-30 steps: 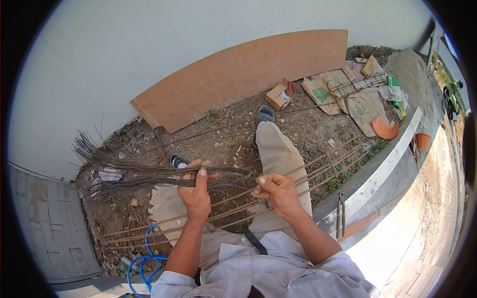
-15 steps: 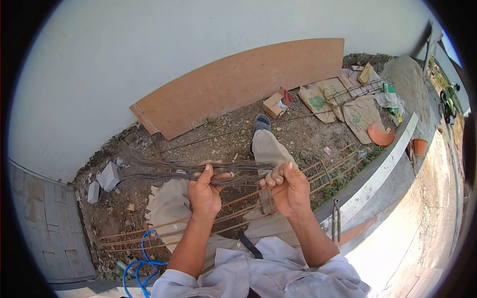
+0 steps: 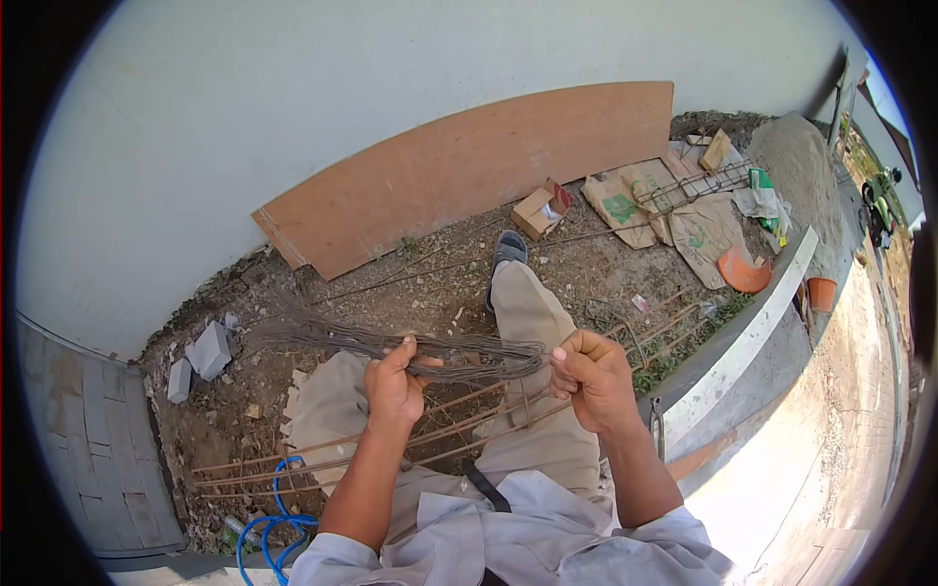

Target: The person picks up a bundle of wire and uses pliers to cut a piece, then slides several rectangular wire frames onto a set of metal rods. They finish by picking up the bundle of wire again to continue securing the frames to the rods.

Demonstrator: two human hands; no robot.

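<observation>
A bundle of thin dark wire [image 3: 469,357] stretches across in front of me, its loose ends fanning out to the left and its looped end at the right. My left hand [image 3: 396,389] is wrapped round the middle of the bundle, thumb on top. At the looped end, my right hand [image 3: 594,379] is closed in a pinch with its fingertips touching the loop. Whether it grips one strand or several is too small to tell. Below the hands, rusty steel bars [image 3: 449,427] run across over my legs.
A plywood sheet [image 3: 469,176] leans on the white wall. An open cardboard box [image 3: 540,209], paper sacks [image 3: 699,234] and an orange bucket [image 3: 821,294] lie beyond. Concrete blocks [image 3: 208,350] and a blue hose [image 3: 278,523] are at left; pincers [image 3: 658,427] rest at the concrete edge.
My right hand has shifted slightly right and turned, its fingers now pinched at the loop's end. The two spread parts of the bundle have come closer together.
</observation>
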